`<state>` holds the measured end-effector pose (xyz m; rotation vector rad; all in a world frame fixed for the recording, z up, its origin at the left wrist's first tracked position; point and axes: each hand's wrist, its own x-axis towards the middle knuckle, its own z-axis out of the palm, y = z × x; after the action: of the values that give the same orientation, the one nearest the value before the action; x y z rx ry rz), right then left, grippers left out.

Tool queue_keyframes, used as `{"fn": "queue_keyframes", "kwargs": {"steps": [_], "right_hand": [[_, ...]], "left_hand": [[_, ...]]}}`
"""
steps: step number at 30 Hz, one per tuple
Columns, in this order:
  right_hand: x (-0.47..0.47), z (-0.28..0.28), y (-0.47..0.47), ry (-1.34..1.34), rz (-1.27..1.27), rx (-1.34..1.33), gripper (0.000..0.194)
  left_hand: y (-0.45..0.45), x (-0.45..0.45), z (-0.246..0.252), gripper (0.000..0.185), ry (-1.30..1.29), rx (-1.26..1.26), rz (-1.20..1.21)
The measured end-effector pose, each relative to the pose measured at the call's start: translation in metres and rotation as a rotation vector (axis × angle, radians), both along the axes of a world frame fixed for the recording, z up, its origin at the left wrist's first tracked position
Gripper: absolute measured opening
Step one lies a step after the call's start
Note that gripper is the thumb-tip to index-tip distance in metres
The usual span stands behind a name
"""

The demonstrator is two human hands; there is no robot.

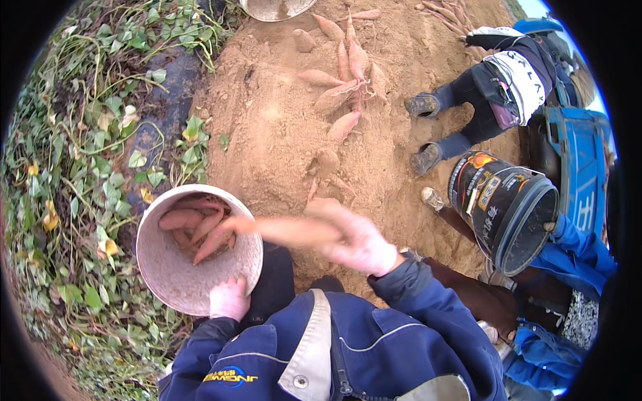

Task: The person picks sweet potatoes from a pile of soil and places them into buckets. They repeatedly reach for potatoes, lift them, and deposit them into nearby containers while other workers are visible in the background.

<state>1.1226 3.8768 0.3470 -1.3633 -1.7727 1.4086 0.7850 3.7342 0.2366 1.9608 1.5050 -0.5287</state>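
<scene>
My left hand [229,299], in a pale glove, grips the near rim of a whitish plastic bucket [150,255]. The bucket tilts towards me, and several reddish sweet potatoes [200,225] lie in it. My gloved right hand [363,240] is to the right of the bucket, at one end of a long sweet potato [286,231]. Motion blurs this root; its far tip reaches over the bucket's mouth. On the soil beyond my right hand lies a cluster of sweet potatoes [357,60] still joined at the stem, with a stubby one [328,163] nearer.
Leafy vines [95,175] and dark plastic film [175,75] cover the ground at left. Another bucket [278,9] is at the top edge. At right, a booted person [481,100] bends down, a black bucket [496,210] is beside a blue sleeve, and a blue vehicle side [579,170] stands behind.
</scene>
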Motion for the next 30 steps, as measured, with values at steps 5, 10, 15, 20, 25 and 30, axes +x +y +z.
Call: {"fn": "queue_keyframes", "kwargs": {"steps": [5,10,15,20,25,30], "right_hand": [[-0.007,-0.121,0.022,-0.815,-0.183,-0.286,0.063],[0.021,-0.279,0.0,-0.865,-0.381,-0.623,0.105],[0.036,-0.314,-0.002,-0.464,-0.743,-0.701,0.097],[0.025,-0.261,0.03,-0.552,-0.365,-0.672,0.094],[-0.016,-0.237,0.036,-0.884,-0.318,-0.502,0.087],[-0.012,-0.246,0.037,-0.9,-0.018,-0.209,0.069]], "left_hand": [[0.016,-0.004,-0.001,0.048,-0.074,-0.128,-0.028],[0.025,-0.01,-0.005,0.05,-0.116,-0.308,0.029],[0.028,-0.012,-0.006,0.051,-0.171,-0.375,0.053],[0.031,-0.01,-0.005,0.052,-0.107,-0.412,0.037],[0.035,-0.007,0.002,0.053,-0.029,-0.33,-0.002],[0.031,0.0,0.014,0.049,-0.051,-0.105,0.091]]}}
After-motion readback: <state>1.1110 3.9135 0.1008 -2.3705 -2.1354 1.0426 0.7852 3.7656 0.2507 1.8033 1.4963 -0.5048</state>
